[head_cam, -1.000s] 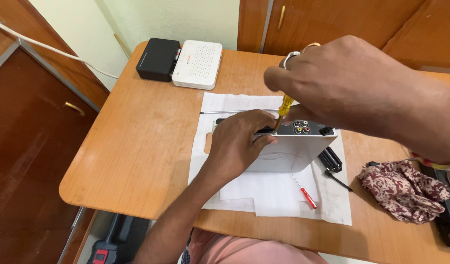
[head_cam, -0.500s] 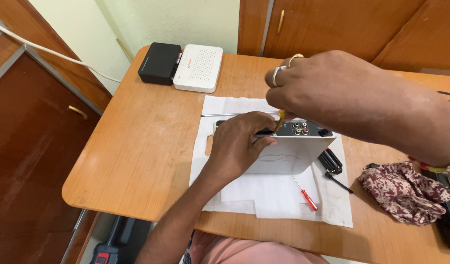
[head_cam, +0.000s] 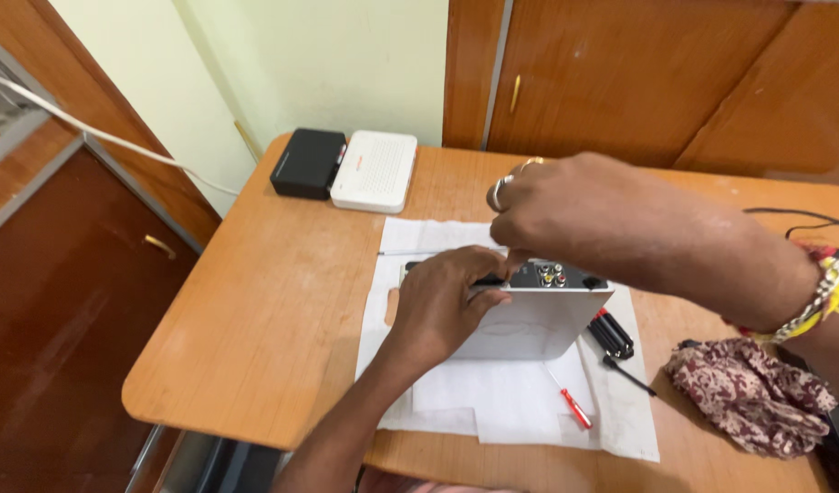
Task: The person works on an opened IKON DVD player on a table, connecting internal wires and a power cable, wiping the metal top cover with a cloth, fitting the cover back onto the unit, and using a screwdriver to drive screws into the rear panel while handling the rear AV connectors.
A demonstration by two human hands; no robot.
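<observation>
- Head view: the left hand (head_cam: pixel 442 306) lies flat on the silver box (head_cam: pixel 529 319), fingers spread, pressing it onto the white paper (head_cam: pixel 520 406) so it cannot slide.
- Just beyond, the right hand (head_cam: pixel 574 215) is closed over the box's rear edge; what it pinches is hidden.
- Right of both grips lie a red screwdriver (head_cam: pixel 573 408) and black tools (head_cam: pixel 611 333), within reach.
- Far across the surface (head_cam: pixel 273 310) rest two routers (head_cam: pixel 346 166).
</observation>
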